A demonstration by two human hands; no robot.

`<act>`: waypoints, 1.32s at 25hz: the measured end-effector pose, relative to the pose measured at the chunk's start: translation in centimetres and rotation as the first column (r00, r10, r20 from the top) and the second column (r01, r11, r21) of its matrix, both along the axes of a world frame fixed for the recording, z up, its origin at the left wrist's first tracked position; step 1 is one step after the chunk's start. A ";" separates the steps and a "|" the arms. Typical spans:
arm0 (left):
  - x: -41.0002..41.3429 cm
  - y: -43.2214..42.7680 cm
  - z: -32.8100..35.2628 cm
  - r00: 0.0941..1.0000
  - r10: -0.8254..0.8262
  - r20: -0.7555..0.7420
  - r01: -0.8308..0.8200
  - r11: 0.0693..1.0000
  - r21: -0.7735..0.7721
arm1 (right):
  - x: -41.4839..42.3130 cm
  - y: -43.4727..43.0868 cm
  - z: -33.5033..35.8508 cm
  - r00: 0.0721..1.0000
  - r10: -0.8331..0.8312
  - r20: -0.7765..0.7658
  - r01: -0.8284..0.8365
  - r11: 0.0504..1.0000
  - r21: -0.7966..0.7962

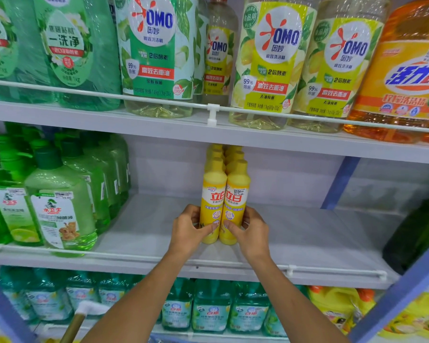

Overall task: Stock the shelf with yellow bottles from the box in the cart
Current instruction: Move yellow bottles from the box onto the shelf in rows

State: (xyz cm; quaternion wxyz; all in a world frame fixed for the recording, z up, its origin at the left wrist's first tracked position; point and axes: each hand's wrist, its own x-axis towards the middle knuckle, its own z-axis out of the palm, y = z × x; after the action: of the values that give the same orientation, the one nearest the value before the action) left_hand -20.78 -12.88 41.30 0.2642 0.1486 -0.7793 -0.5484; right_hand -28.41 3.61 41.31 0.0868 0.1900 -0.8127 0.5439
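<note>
Yellow bottles (224,169) stand in a double file on the middle shelf (307,233), running from near its front edge back toward the rear wall, with bare board on both sides of them. That shelf is the widest thing in front of the person: a pale board with a thin white rail (134,257) along its edge. Above it, the top shelf carries big clear detergent bottles (270,63) with green and yellow labels, and an orange bottle (406,78) at the far right. At the middle shelf's left end, green bottles (60,201) are packed several deep. At its right end sits a dark green bottle (416,233), blurred. Below, teal bottles (211,308) line the lower shelf, with yellow jugs (332,305) to their right.

Both arms reach in over the rail. The left hand (187,231) wraps the left front bottle (213,194) low down, fingers curled round its outer side, thumb (209,227) pressed on its front. The right hand (254,233) mirrors it on the right front bottle (237,194), thumb (229,225) on the label. The two bottles stand upright and touch side by side, bases down at the board — the front pair of the file.
</note>
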 end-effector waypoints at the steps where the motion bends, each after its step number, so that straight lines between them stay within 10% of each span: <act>1: 0.0 0.0 0.0 1.000 -0.004 0.003 0.004 1.000 -0.001 | 0.0 0.0 0.0 1.000 -0.001 0.004 0.001 1.000 -0.003; 20: 2.0 -1.5 2.2 0.955 -0.014 0.296 0.080 0.974 -0.211 | 1.7 1.5 3.0 0.998 -0.058 0.009 0.052 0.951 0.304; 33: 19.3 8.7 8.7 0.876 0.156 0.457 0.338 0.476 -0.812 | 15.2 10.8 7.9 0.915 0.357 -0.188 -0.034 0.532 0.846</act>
State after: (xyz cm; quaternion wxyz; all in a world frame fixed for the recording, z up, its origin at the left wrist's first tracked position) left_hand -1.49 -4.17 50.05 0.0737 0.0781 -0.9936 -0.0339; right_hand -13.18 14.40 49.24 0.0629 0.3897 -0.9167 0.0618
